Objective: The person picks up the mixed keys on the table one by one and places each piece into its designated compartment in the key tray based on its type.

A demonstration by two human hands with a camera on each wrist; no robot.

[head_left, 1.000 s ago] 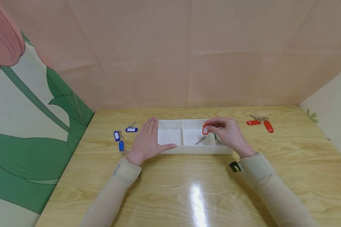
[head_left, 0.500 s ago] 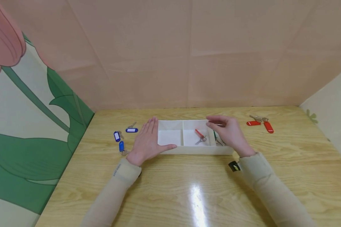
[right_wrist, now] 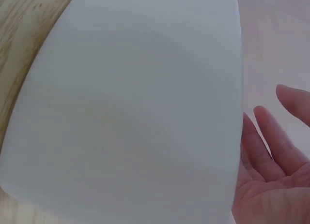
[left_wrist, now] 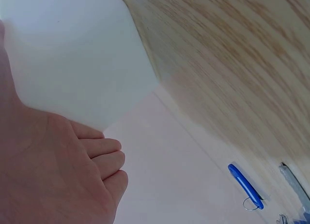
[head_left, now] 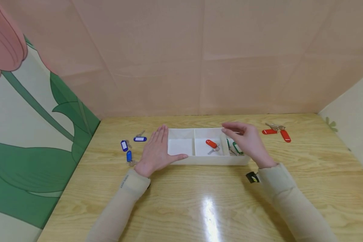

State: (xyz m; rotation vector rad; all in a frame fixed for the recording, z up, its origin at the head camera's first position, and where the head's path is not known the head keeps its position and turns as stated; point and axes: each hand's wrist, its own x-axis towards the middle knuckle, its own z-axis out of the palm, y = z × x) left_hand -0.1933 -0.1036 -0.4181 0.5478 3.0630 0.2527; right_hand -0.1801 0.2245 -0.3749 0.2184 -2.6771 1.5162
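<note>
A long white box (head_left: 208,160) with three compartments stands on the table. My left hand (head_left: 157,151) lies along its left end, fingers straight and thumb over the front wall. In the left wrist view that hand (left_wrist: 58,171) touches the white wall (left_wrist: 72,54). My right hand (head_left: 247,140) hovers over the right compartment, fingers loosely bent and thumb apart from them, holding nothing. Its parted fingers also show in the right wrist view. A red key tag (head_left: 211,144) with a key lies in the middle compartment. Green key tags (head_left: 237,148) lie in the right one, partly hidden by my hand.
Several blue key tags (head_left: 140,138) with keys lie on the table left of the box. Two red key tags (head_left: 285,135) with keys lie to the right at the back. A pink back wall (head_left: 181,84) rises behind the table (head_left: 175,208).
My right hand has let go of the red key tag, which has dropped into the middle compartment and settled flat. That hand has since shifted slightly right. My left hand has stayed still.
</note>
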